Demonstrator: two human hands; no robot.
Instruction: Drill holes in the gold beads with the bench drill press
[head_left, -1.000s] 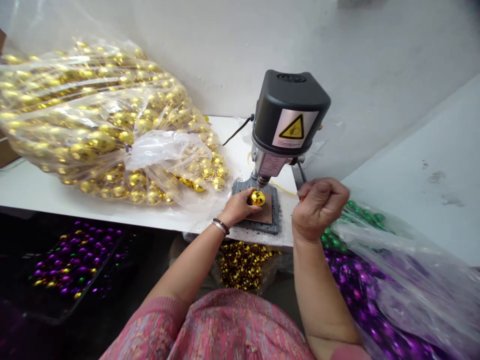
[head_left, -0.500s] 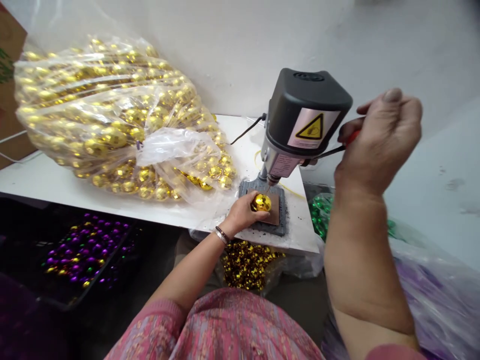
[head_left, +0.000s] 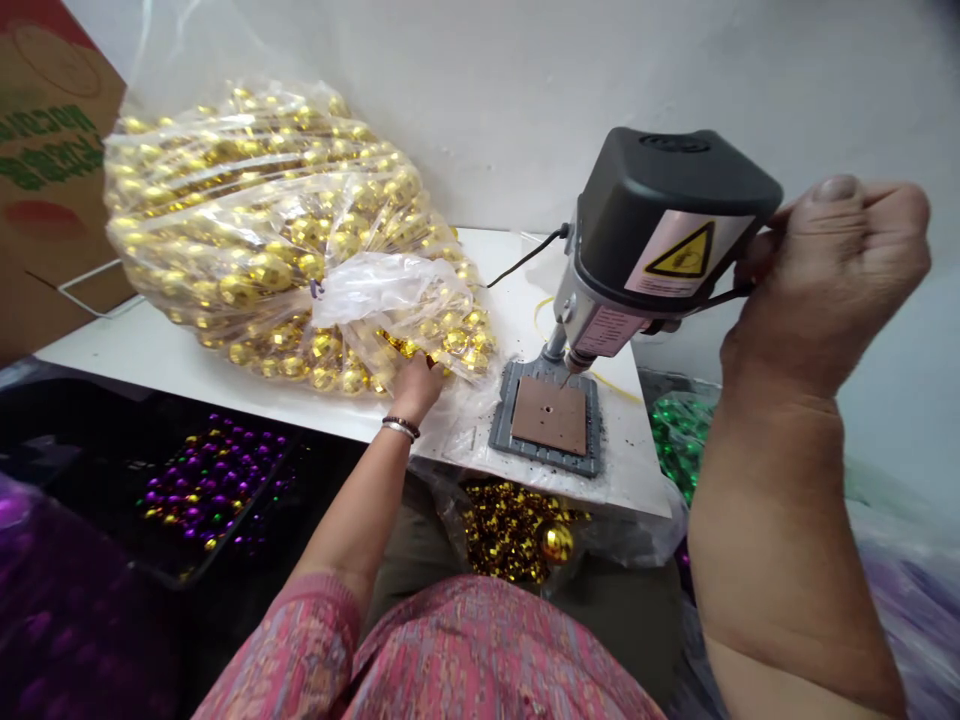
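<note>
My left hand (head_left: 417, 388) reaches into the opening of a big clear plastic bag (head_left: 367, 290) full of shiny gold balls (head_left: 255, 285); its fingertips are hidden among the balls and plastic. Around the lever of a small bench drill press (head_left: 675, 220), my right hand (head_left: 832, 260) has its fingers closed, covering the lever's end. Under the drill bit, a brown square plate (head_left: 551, 415) with a small hole lies bare on the grey base (head_left: 502, 430). One larger gold ball (head_left: 557, 543) rests on gold pieces in an open bag below the table edge.
The white table (head_left: 300, 395) has dark crumbs around the drill base. A cardboard box (head_left: 45, 190) stands at the left. Below are a dark bin of purple, gold and green balls (head_left: 217, 480) and, at right, a bag of green ones (head_left: 682, 430). A black cord (head_left: 525, 258) runs behind.
My left hand has left the drill plate and moved left to the big bag. The gold ball it held is off the plate; one now lies in the lower bag. My right hand stays on the lever.
</note>
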